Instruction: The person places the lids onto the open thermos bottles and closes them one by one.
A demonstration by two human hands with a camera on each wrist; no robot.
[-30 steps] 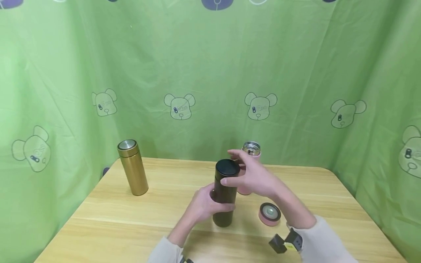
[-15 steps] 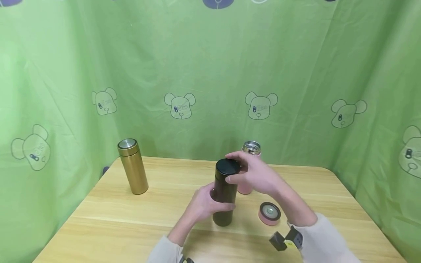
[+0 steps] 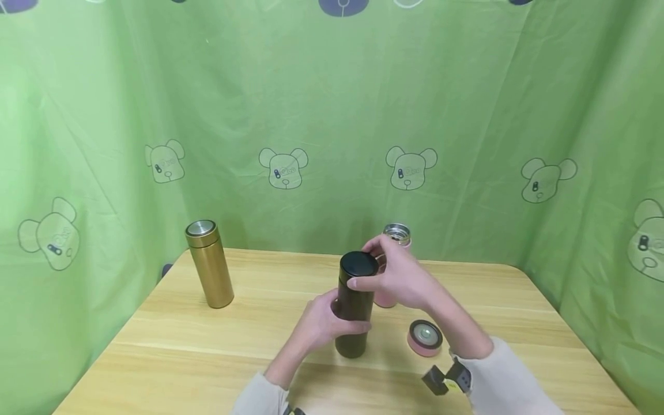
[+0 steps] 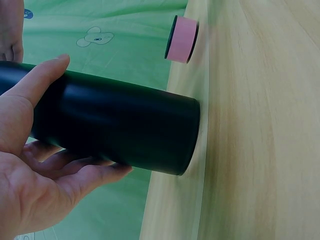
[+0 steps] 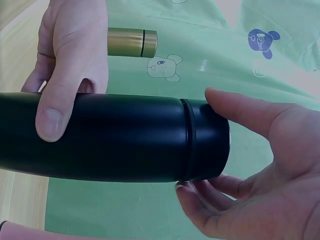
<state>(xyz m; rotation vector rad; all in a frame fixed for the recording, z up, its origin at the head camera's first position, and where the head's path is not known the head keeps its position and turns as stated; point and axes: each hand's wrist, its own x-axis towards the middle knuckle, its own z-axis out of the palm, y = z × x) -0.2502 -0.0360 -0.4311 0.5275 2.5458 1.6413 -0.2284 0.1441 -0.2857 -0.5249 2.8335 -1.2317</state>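
Observation:
A black bottle (image 3: 354, 305) stands upright near the middle of the table, its black lid (image 3: 359, 264) on top. The left hand (image 3: 321, 324) grips the bottle's body, thumb across the front; in the left wrist view the bottle (image 4: 125, 120) has the fingers of that hand (image 4: 55, 165) around it. At the lid, the right hand (image 3: 399, 275) has its thumb on the near side and fingers on the far side. The right wrist view shows the lid (image 5: 210, 142) between thumb and fingers of the right hand (image 5: 270, 165), with a thin groove below it.
A gold bottle (image 3: 211, 271) with its lid on stands at the left of the wooden table (image 3: 171, 357). Behind the right hand is a lidless pink bottle (image 3: 385, 298), partly hidden. Its pink lid (image 3: 425, 338) lies to the right of the black bottle. Green curtains (image 3: 342, 104) surround the table.
The right hand's fingers and thumb have shifted around the black lid, back and forth, and the wrist has turned slightly. The left hand and black bottle have stayed in place.

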